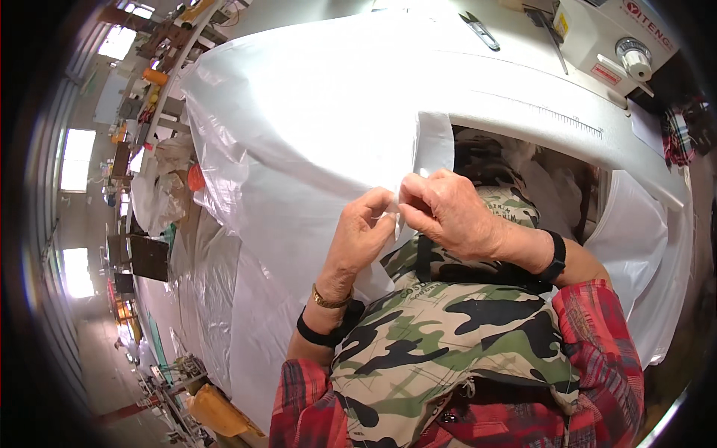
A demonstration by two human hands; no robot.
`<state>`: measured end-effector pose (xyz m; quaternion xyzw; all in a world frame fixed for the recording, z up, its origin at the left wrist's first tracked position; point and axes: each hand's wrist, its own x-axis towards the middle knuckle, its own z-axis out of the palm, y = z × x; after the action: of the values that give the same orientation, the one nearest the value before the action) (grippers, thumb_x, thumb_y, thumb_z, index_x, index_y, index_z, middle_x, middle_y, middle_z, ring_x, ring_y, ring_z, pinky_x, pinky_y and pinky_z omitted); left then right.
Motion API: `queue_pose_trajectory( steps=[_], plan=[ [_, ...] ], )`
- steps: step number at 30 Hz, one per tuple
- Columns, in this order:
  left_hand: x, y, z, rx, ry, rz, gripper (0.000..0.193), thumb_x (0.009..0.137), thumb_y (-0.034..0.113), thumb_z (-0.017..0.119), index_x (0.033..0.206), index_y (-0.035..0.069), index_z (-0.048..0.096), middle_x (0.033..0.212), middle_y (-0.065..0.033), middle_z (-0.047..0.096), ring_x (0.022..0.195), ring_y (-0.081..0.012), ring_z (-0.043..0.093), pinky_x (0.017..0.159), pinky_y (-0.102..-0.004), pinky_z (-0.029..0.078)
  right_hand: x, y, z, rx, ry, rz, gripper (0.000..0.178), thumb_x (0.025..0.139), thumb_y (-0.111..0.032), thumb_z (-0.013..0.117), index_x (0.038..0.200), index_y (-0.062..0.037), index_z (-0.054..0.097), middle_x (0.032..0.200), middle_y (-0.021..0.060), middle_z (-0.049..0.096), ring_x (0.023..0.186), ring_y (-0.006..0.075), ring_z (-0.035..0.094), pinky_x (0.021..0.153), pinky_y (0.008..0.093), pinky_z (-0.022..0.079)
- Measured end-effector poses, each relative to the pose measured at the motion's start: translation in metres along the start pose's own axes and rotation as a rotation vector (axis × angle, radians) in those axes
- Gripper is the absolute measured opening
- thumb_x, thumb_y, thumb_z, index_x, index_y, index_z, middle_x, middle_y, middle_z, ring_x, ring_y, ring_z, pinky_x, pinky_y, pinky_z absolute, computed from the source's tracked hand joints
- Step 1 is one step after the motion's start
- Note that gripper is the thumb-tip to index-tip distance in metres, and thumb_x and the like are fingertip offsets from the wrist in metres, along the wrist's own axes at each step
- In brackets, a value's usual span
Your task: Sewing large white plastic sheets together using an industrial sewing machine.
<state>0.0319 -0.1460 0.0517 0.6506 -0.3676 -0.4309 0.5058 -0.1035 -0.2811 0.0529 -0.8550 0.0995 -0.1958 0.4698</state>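
Observation:
A large sheet of glossy white fabric covers the table in front of me and hangs down at the left. Close together at its near right edge, both hands pinch the fabric. Thumb and fingers of my left hand are closed on the edge. My right hand is curled against it, fingertips pressed together on the same edge. The exact fold between the fingertips is too small to make out. A strip of the fabric stands up just beyond the hands.
Thread snips lie on the white tabletop at the back. A white sewing machine stands at the far right, with a printed ruler along the table edge. More white fabric hangs at the right. Cluttered shelves line the left.

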Motion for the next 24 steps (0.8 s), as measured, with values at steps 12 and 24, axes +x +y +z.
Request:
queue_pose_trajectory(
  steps=[12,24],
  plan=[
    [0.015,0.001,-0.009,-0.343,0.007,-0.073,0.031,0.101,0.031,0.053,0.086,0.005,0.060,0.070,0.0091,0.048,0.061,0.0011,0.038,0.051,-0.0155,0.028,0.005,0.009,0.017,-0.211,0.014,-0.354,0.008,0.083,-0.010,0.062,0.086,-0.0088,0.055,0.064,0.0041,0.059,0.061,0.0234,0.059,0.064,0.0339,0.042],
    [0.019,0.008,-0.008,-0.038,0.154,0.002,0.013,0.094,0.012,0.064,0.084,0.004,0.062,0.071,0.0066,0.056,0.061,0.0007,0.044,0.052,-0.0166,0.033,-0.013,0.057,0.009,0.279,0.496,0.219,0.020,0.086,-0.018,0.069,0.094,-0.0041,0.057,0.075,0.0036,0.058,0.067,0.0130,0.055,0.062,0.0279,0.047]
  ],
)
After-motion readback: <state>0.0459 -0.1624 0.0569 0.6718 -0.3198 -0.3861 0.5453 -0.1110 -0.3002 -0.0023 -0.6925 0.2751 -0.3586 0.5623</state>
